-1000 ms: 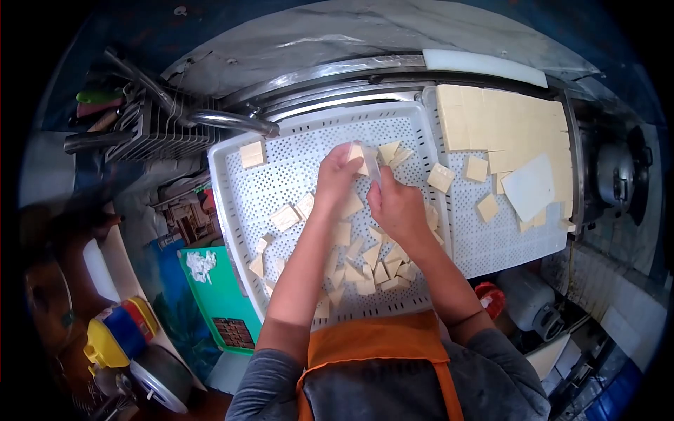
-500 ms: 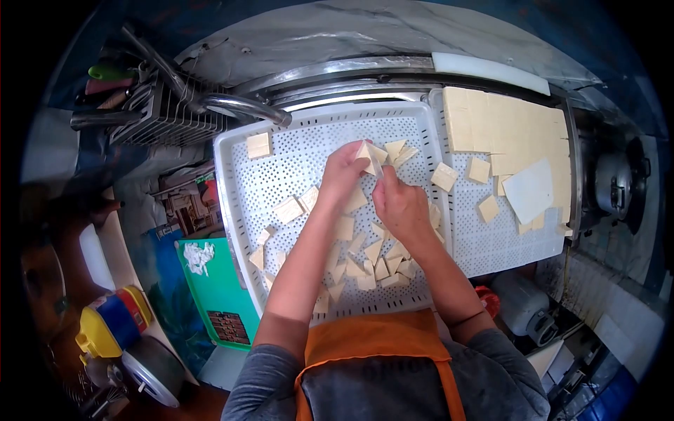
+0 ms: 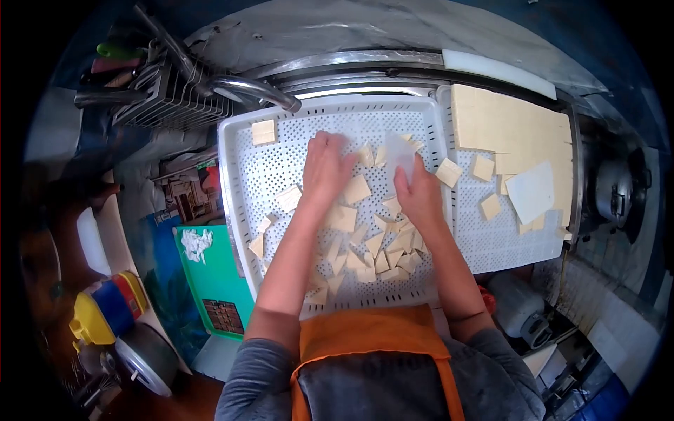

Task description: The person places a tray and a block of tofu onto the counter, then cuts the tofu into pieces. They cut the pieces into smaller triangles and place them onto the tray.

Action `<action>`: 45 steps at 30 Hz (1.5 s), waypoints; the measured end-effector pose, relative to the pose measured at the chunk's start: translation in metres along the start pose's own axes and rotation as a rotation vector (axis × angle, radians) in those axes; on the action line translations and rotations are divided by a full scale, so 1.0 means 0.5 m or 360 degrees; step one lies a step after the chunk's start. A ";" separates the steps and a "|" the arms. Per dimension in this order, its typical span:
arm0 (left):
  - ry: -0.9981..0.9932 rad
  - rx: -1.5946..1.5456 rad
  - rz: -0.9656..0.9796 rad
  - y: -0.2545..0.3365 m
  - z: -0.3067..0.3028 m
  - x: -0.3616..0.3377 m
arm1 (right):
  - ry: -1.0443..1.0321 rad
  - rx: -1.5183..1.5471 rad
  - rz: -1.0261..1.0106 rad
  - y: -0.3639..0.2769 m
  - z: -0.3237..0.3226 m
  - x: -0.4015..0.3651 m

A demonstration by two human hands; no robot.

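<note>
My left hand (image 3: 326, 168) is over the white perforated tray (image 3: 288, 154), fingers bent downward and smeared by motion; whatever lies under them is hidden. My right hand (image 3: 421, 191) grips a flat, whitish, blade-like scraper (image 3: 401, 153), blurred and held upright. Between the hands lie two tofu triangles, one of them a pale cut wedge (image 3: 366, 155). Below them sit a square tofu piece (image 3: 357, 189) and a heap of tofu triangles (image 3: 382, 259). A lone tofu square (image 3: 264, 132) rests in the tray's far left corner.
On the right, a second perforated tray (image 3: 491, 249) carries a large scored tofu slab (image 3: 512, 126), loose squares and a white sheet (image 3: 531, 193). A metal tap (image 3: 260, 91) overhangs the left tray's back corner. A green board (image 3: 210, 281) lies at left.
The hands have parted. My left hand moved left, away from the wedges, which now lie in the tray. My right hand shifted right with the scraper lifted. The view shifted slightly.
</note>
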State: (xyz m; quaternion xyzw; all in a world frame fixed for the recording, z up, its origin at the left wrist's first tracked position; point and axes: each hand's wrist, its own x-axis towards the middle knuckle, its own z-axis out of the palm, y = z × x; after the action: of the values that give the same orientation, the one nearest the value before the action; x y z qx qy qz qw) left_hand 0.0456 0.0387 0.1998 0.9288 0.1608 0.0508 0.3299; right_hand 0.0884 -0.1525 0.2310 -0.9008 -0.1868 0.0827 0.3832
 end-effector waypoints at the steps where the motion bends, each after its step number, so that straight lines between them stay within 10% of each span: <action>1: -0.0187 0.0228 0.0027 0.016 -0.024 -0.012 | 0.0016 -0.0010 -0.0017 0.009 -0.003 -0.005; 7: -0.0385 0.0452 0.0225 0.052 -0.011 -0.092 | -0.0063 0.0020 0.0005 0.004 0.000 -0.034; 16: -0.0307 -0.1610 -0.0869 -0.003 0.019 -0.079 | -0.0070 -0.0188 -0.0405 -0.064 0.003 -0.075; 20: -0.0232 -0.2020 -0.0854 0.018 0.009 -0.076 | -0.0088 -0.0180 -0.0450 -0.090 0.014 -0.076; 38: -0.0411 -0.1970 -0.0705 0.010 0.012 -0.079 | -0.0257 -0.0260 -0.0401 -0.066 0.047 -0.055; 45: 0.0814 0.0108 -0.0334 -0.081 -0.112 -0.026 | -0.0131 0.0006 -0.0096 -0.003 0.030 -0.066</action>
State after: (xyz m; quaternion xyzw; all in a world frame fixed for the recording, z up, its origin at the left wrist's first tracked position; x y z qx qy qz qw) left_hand 0.0113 0.0972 0.2179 0.8747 0.3357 0.2437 0.2508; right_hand 0.0531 -0.1550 0.2220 -0.8898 -0.2292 0.1084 0.3793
